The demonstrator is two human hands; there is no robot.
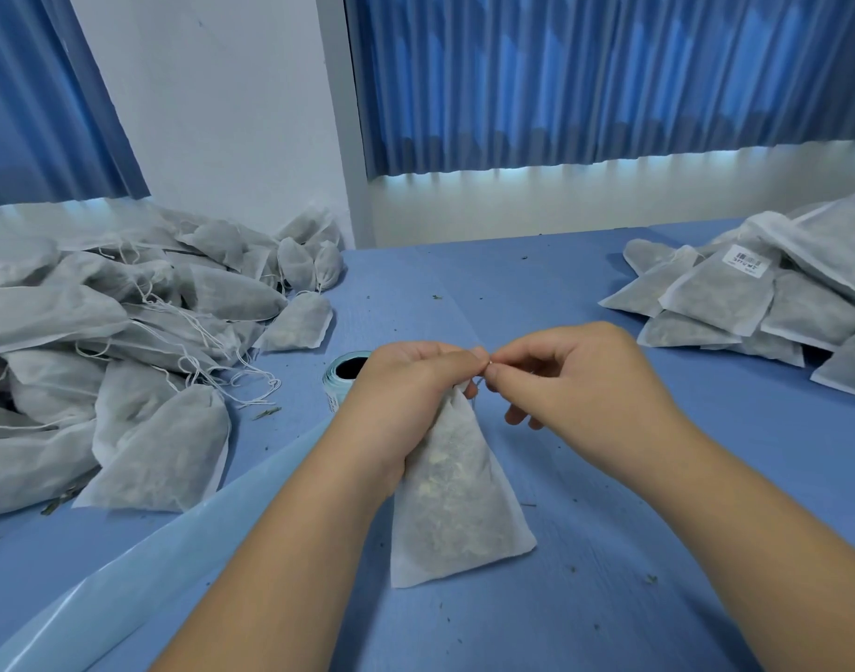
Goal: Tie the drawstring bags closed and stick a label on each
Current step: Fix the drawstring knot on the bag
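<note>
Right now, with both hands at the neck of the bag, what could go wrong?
1. The string shows only as a sliver where the right hand pinches it; the left hand holds the bag by its neck. So short a grip may slip, leaving the knot loose.
2. The label roll sits just behind the left hand, with loose strings from the left pile beside it; a tug could snag it.

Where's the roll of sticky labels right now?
In the head view, the label roll sits on the blue table, just behind the left hand, right of the bag pile with loose strings.
</note>
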